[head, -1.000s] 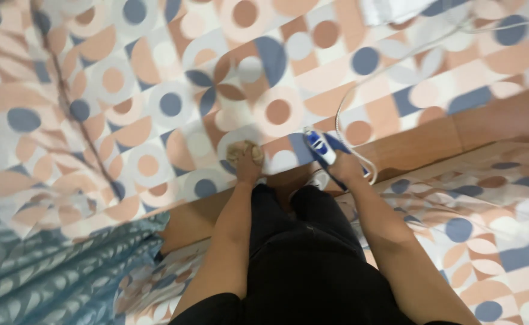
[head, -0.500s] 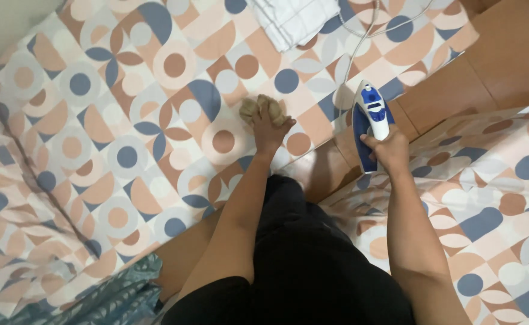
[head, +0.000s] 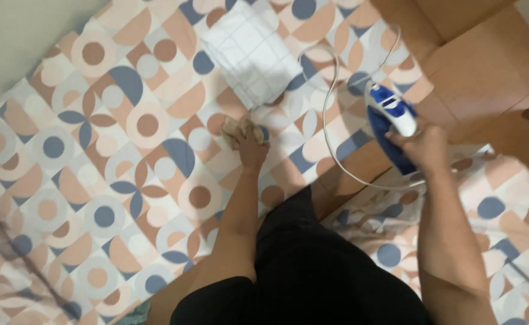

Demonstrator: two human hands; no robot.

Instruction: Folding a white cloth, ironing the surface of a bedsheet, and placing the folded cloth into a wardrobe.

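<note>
My left hand (head: pixel 251 146) is closed around a small crumpled beige cloth (head: pixel 236 128) and presses it on the patterned sheet (head: pixel 114 156), just below a folded white checked cloth (head: pixel 252 51). My right hand (head: pixel 424 147) grips a blue and white iron (head: pixel 390 117), held above the sheet's edge near the brown wooden floor (head: pixel 475 66). The iron's white cord (head: pixel 330 120) loops across the sheet between my two hands.
The sheet with orange, blue and beige circles covers most of the view and also lies at the lower right (head: pixel 505 241). A plain pale wall (head: pixel 18 42) borders the upper left. My black clothing (head: pixel 300 271) fills the bottom centre.
The view has swung so the folded white cloth now shows fully. My left hand with the beige cloth has moved up close to it, and the iron has shifted right with my right hand.
</note>
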